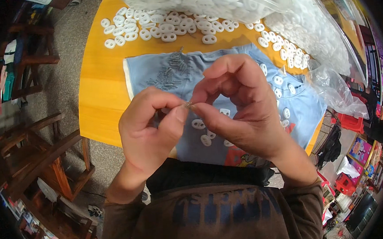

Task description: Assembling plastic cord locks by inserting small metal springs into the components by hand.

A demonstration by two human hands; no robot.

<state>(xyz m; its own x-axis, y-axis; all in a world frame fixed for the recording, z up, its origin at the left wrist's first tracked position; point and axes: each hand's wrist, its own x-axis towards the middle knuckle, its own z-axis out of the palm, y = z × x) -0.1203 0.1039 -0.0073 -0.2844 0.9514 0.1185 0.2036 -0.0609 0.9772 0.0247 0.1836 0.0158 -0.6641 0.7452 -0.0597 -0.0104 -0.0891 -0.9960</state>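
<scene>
Over the table, my left hand (150, 126) and my right hand (248, 111) meet fingertip to fingertip. Both pinch a tiny metal piece (189, 104) between thumb and forefinger; it is too small to tell its exact kind. The other fingers of my right hand curl loosely. Beneath lies a light blue cloth (148, 65), which looks like a garment. A heap of small grey metal pieces (173, 72) rests on its far left part. Several white oval plastic pieces with two holes (198, 124) lie on the cloth below and to the right of my hands.
Many more white oval pieces (167, 28) are scattered along the far side of the yellow table (97, 90). Behind them stands a clear plastic box (254, 6) full of white parts. A clear plastic bag (336, 88) sits at the right. Wooden chairs (49, 159) stand at the left.
</scene>
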